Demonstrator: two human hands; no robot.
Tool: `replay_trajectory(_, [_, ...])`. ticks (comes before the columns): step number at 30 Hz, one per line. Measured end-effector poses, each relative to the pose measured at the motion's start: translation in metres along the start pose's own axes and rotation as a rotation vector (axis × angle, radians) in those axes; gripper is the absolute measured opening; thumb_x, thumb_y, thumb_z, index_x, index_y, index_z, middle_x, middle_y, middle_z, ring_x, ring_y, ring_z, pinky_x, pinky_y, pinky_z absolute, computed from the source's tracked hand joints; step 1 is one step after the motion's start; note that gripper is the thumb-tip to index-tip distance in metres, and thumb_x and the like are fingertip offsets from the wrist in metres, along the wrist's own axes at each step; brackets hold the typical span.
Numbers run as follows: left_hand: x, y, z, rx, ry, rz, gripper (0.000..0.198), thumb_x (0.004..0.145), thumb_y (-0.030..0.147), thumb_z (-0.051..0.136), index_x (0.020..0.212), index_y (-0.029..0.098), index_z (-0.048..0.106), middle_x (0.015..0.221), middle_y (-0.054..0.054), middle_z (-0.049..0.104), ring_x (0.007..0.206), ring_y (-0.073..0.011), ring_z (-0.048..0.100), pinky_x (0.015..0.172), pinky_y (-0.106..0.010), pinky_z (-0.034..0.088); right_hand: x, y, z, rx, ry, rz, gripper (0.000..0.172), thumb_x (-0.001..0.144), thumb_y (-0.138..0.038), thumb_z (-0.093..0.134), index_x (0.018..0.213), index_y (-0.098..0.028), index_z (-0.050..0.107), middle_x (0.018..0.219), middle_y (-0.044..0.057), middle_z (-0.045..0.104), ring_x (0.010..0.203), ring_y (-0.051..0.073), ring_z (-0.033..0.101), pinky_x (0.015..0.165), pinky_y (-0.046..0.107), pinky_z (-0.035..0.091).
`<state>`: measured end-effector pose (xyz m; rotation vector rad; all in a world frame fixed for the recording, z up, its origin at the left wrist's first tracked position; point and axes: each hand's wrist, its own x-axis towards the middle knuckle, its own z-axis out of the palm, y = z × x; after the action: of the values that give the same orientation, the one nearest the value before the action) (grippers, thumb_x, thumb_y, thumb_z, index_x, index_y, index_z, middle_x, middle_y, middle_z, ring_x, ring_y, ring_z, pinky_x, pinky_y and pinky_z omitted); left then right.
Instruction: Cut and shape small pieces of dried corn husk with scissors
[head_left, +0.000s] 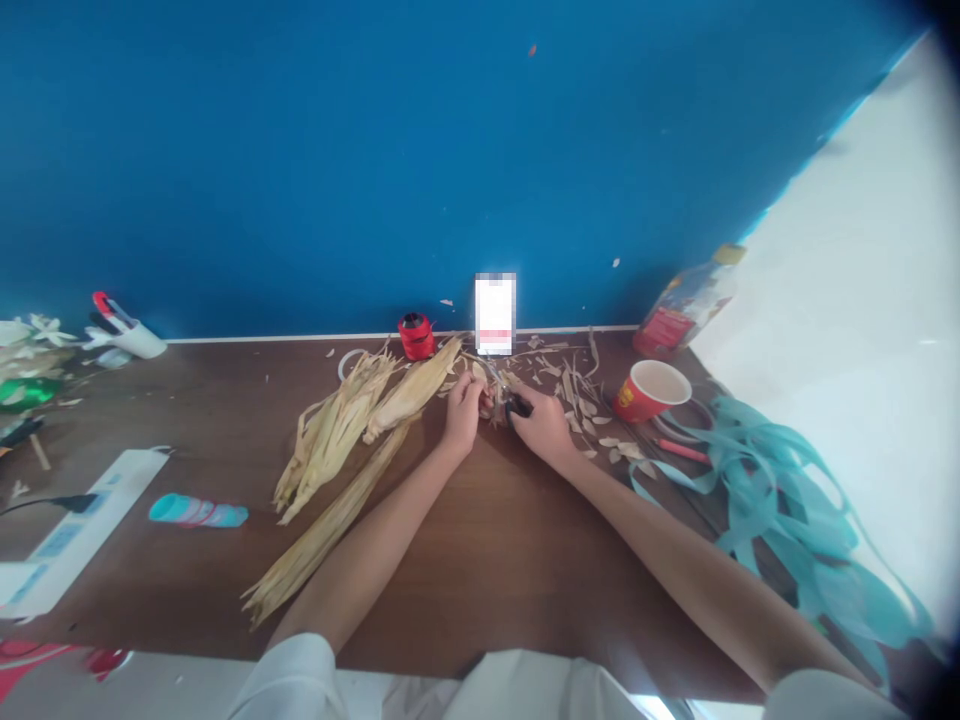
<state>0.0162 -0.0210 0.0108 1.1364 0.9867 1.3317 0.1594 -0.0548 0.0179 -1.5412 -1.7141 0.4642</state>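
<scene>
My left hand (463,412) is closed, its fingertips pinching a small piece of dried corn husk (480,376). Close beside it, my right hand (545,424) is wrapped round the dark handles of a pair of scissors (517,406). The metal blades point up and left, near the left fingertips; exactly what lies between them is too small to make out. Left of my hands, long dried corn husks (337,432) lie in bundles on the brown table (480,560). Cut husk scraps (577,395) are scattered right of and behind my hands.
A blurred bright phone screen (495,315) stands against the blue wall beside a red thread spool (417,337). To the right are a red paper cup (652,390), a tilted bottle (686,305) and tangled teal ribbon (787,510). Leftward lie a blue roll (199,511) and a power strip (90,530).
</scene>
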Motion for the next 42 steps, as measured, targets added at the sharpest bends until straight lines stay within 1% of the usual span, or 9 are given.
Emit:
replay_trajectory(3, [-0.002,0.004,0.001,0.032,-0.045,0.002,0.024,0.085,0.031,0.047,0.066,0.018,0.043,0.067,0.001,0.053,0.056,-0.0092,0.050,0.052,-0.020,0.037,0.003,0.006,0.002,0.188,0.032,0.000,0.035,0.073,-0.021,0.053,0.104,-0.019,0.068,0.089,0.003,0.072,0.077,0.019,0.065,0.072,0.028,0.048])
replay_trajectory(7, [-0.004,0.007,0.004,0.112,-0.101,0.047,0.032,0.088,0.040,0.049,0.065,0.018,0.046,0.062,0.001,0.049,0.056,-0.0099,0.049,0.054,-0.021,0.039,0.004,0.009,0.004,0.399,0.041,0.022,0.036,0.076,-0.027,0.054,0.111,-0.018,0.062,0.090,0.003,0.070,0.077,0.018,0.064,0.073,0.030,0.050])
replay_trajectory(10, [-0.004,0.004,0.007,0.144,-0.181,0.037,0.031,0.086,0.044,0.053,0.072,0.017,0.054,0.063,0.001,0.052,0.057,-0.0109,0.050,0.055,-0.022,0.040,0.002,0.007,0.002,0.426,0.044,0.003,0.037,0.078,-0.029,0.056,0.113,-0.019,0.059,0.092,0.004,0.069,0.077,0.016,0.063,0.074,0.030,0.050])
replay_trajectory(14, [-0.005,0.000,0.008,0.149,-0.246,0.001,0.028,0.084,0.043,0.058,0.073,0.017,0.058,0.060,0.000,0.053,0.055,-0.0118,0.050,0.053,-0.022,0.040,0.000,0.004,0.000,0.394,0.132,-0.011,0.036,0.078,-0.029,0.057,0.113,-0.019,0.058,0.093,0.004,0.068,0.078,0.016,0.062,0.075,0.030,0.050])
replay_trajectory(17, [-0.006,0.000,0.007,0.196,-0.244,0.034,0.026,0.083,0.040,0.059,0.071,0.017,0.060,0.059,0.000,0.054,0.054,-0.0121,0.049,0.053,-0.022,0.039,0.000,0.004,0.000,0.388,0.163,-0.003,0.037,0.077,-0.028,0.057,0.113,-0.019,0.058,0.091,0.004,0.068,0.078,0.016,0.062,0.075,0.030,0.051])
replay_trajectory(23, [-0.007,0.001,0.005,0.274,-0.204,0.075,0.025,0.084,0.039,0.058,0.073,0.017,0.062,0.062,-0.002,0.059,0.057,-0.0133,0.053,0.054,-0.022,0.041,0.000,0.003,-0.001,0.341,0.153,-0.015,0.036,0.074,-0.021,0.054,0.110,-0.019,0.060,0.091,0.003,0.067,0.080,0.017,0.062,0.077,0.030,0.051])
replay_trajectory(29, [-0.006,-0.002,0.006,0.265,-0.191,0.084,0.022,0.082,0.039,0.060,0.084,0.017,0.061,0.071,-0.003,0.064,0.061,-0.0141,0.059,0.057,-0.023,0.045,0.000,0.004,0.000,0.344,0.171,-0.007,0.036,0.074,-0.022,0.055,0.109,-0.018,0.060,0.091,0.004,0.068,0.080,0.018,0.063,0.077,0.031,0.051])
replay_trajectory(36, [-0.004,-0.004,0.005,0.235,-0.224,0.105,0.023,0.085,0.038,0.057,0.094,0.017,0.059,0.080,-0.005,0.064,0.065,-0.0130,0.059,0.060,-0.023,0.048,0.003,0.006,0.000,0.417,0.124,-0.027,0.034,0.075,-0.023,0.057,0.108,-0.019,0.060,0.093,0.004,0.068,0.080,0.016,0.063,0.077,0.030,0.051])
replay_trajectory(42, [-0.005,-0.006,0.006,0.169,-0.187,0.083,0.019,0.082,0.032,0.061,0.091,0.017,0.055,0.080,-0.003,0.061,0.069,-0.0129,0.059,0.064,-0.024,0.048,0.004,0.008,0.001,0.438,0.114,-0.007,0.034,0.076,-0.026,0.058,0.109,-0.018,0.060,0.093,0.004,0.068,0.080,0.017,0.063,0.077,0.031,0.051])
